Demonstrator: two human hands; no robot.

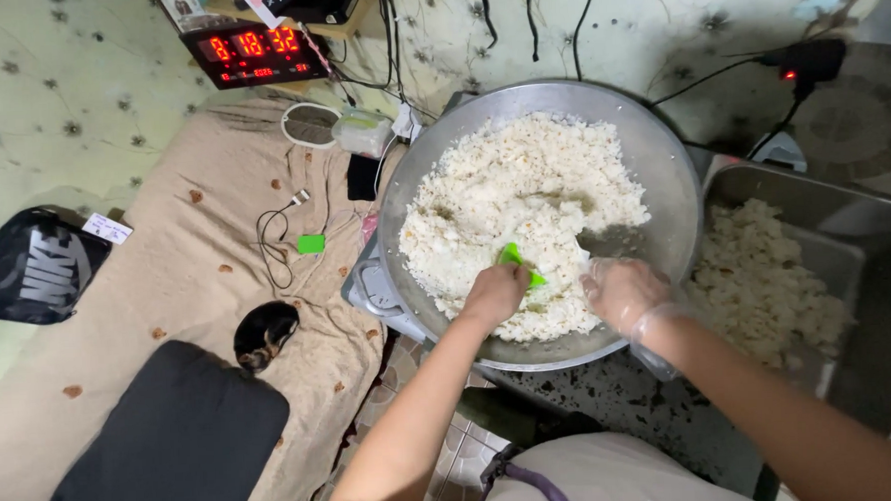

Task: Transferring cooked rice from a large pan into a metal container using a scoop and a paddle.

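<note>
Left hand: my fist grips the green scoop, pressed into cooked rice.
Right hand: gloved, fingers curled loosely on the rice, near side of the metal basin.

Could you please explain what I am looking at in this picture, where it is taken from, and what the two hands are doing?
There is no machine here: a camera worn on a person's head looks down at their own two hands. The left hand is bare and closed around a green scoop. The right hand wears a clear plastic glove and rests on the white rice that fills a large round metal pan. To the right stands a rectangular metal tray holding more rice. To the left lies a beige blanket with a black cushion, cables and a small dark animal curled up. A red-digit clock sits by the wall.
</note>
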